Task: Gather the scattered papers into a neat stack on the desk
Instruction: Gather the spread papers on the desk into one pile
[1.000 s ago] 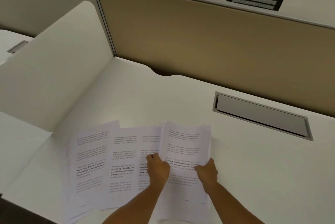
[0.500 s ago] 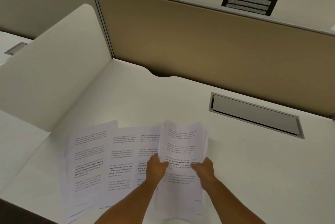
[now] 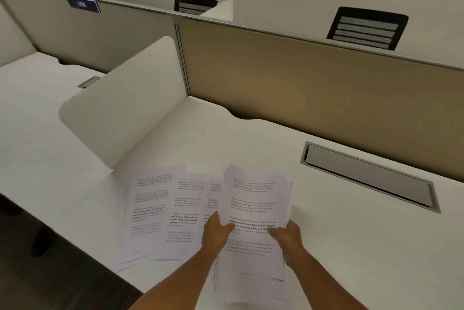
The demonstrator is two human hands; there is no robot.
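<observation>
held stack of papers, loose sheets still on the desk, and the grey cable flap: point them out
held stack of papers (image 3: pixel 253 199), head view, upper printed face
loose sheets (image 3: pixel 150 209), head view, leftmost page's middle
grey cable flap (image 3: pixel 366 174), head view, lid centre

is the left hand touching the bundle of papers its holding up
Touching. The head view shows the left hand gripping the left edge of the bundle of papers, its thumb lying over the printed top sheet.

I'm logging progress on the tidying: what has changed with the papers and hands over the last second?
Both hands, left hand and right hand, keep their grip on the bundle of papers and have raised its far end off the desk, squeezing the sides closer. The loose sheets fanned out to the left stayed put. The view itself has tilted up.
</observation>
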